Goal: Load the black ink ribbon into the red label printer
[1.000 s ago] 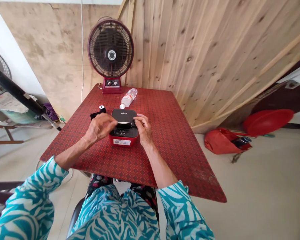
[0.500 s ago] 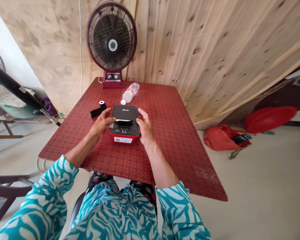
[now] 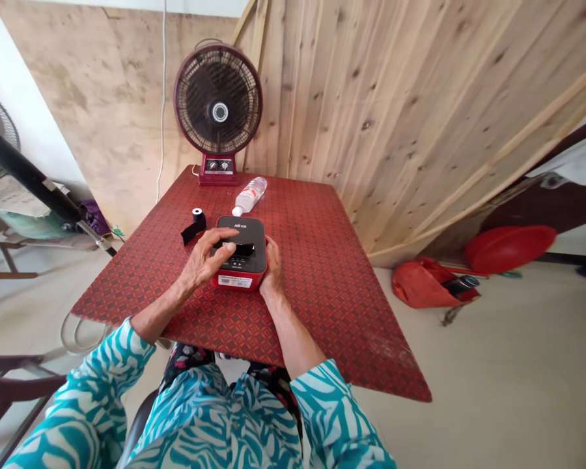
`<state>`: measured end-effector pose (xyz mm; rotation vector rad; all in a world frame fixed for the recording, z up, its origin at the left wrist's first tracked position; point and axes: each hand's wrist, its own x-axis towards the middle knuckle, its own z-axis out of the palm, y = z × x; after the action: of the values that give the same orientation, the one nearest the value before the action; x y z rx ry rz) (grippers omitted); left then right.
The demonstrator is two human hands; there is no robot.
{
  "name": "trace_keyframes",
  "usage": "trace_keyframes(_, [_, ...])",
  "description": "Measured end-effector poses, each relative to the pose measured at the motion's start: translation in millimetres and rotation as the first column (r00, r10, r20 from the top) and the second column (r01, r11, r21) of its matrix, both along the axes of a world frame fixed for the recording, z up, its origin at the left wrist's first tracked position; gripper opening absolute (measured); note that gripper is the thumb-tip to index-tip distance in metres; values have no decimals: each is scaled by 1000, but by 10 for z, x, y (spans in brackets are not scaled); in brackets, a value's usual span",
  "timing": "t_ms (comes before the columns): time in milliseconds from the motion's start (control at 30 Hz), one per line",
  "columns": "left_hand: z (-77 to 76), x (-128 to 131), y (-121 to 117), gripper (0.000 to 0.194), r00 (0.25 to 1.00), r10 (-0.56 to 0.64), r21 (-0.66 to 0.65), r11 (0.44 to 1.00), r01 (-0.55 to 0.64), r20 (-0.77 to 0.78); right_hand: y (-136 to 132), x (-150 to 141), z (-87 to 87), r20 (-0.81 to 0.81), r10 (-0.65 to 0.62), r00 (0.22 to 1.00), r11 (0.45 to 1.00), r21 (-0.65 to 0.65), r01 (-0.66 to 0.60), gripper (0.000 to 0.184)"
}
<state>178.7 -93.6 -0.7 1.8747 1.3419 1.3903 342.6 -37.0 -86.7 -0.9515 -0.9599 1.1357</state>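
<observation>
A small red-and-black printer (image 3: 247,228) sits on the table, its black lid facing up and a white label (image 3: 235,281) on its front. A short black paper strip (image 3: 246,249) sticks out of the lid's slot. Over the lid's left part lies my left hand (image 3: 206,259), fingers stretched and apart, the thumb tip at the strip's left end and the forefinger above it. My right hand (image 3: 272,268) cups the printer's right side, its palm and fingers against the red casing. Left of the printer, a small roll (image 3: 198,218) stands with its black tail unrolled.
Behind the printer lies a clear plastic bottle (image 3: 251,197) on the red patterned table (image 3: 322,260). A maroon fan (image 3: 219,111) stands at the back near the wooden wall (image 3: 351,85). A red bag (image 3: 422,283) and a red basin (image 3: 510,251) are on the floor at right.
My left hand has moved from the printer's left edge onto its lid, with the thumb at the strip. My right hand has slid down the right side. The whole view has shifted slightly.
</observation>
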Motion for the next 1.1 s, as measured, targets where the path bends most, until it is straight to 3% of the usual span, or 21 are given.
trace_keyframes(133, [20,-18,45,32,994,-8,17,1000,10,-106,57,-2,-70,11,3,1000,1000,-27,-2,47])
trace_keyframes(400, [33,-26,108,26,996,-41,41,998,44,-77,82,-15,-60,-25,-12,1000,1000,-28,11,46])
trace_keyframes(567, [68,-152,109,44,988,55,-63,997,-46,146,89,-14,-78,-37,2,999,1000,-25,-3,46])
trace_keyframes(700, [-71,-286,92,52,928,172,-181,976,-117,330,94,-11,-79,-56,6,998,1000,-21,-7,44])
trace_keyframes(867, [-281,-285,57,53,866,133,-343,938,47,481,81,-10,-73,-92,1,996,999,-45,-5,43])
trace_keyframes(1000, [-302,-269,56,51,749,137,-396,900,179,648,56,-12,-29,-117,-15,993,998,-58,8,42])
trace_keyframes(1100, [-286,-289,69,56,721,137,-409,887,217,680,39,11,42,-164,21,986,999,-45,-29,44])
